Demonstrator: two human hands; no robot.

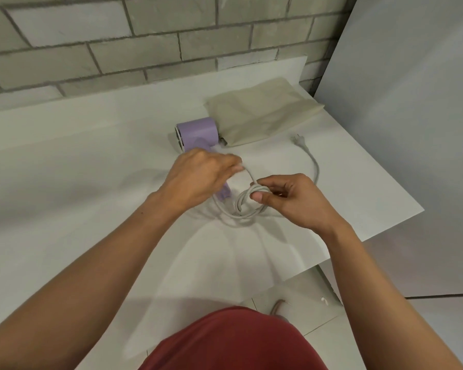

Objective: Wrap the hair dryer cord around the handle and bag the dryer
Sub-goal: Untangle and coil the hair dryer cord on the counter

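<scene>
Here, in the head view, a white table point(91, 161) stands against a grey brick wall point(118, 49). The lilac hair dryer point(197, 132) lies on its side on the tabletop, its barrel at the far end and its handle point(224, 194) pointing back toward the person. Most of the handle is hidden under the left hand point(199, 177); only its near end shows below the wrist.

The left hand hovers over the handle with its fingers curled and somewhat blurred, and it pinches a strand of the pale grey cord point(239, 202) at its fingertips. From there the strand slants down to the right hand point(289, 201), which pinches a bundle of several cord loops between thumb and curled fingers, just beside the end of the handle. The loops hang as a small ring below the thumb and touch the table.

The rest of the cord curves away from behind the right hand to the plug point(298, 138), which lies loose on the table. A flat beige bag point(262, 113) lies beyond it, its near corner just beside the dryer's barrel.

At the bottom edge show a red shirt point(233, 343) and pale floor tiles point(439, 316).
</scene>
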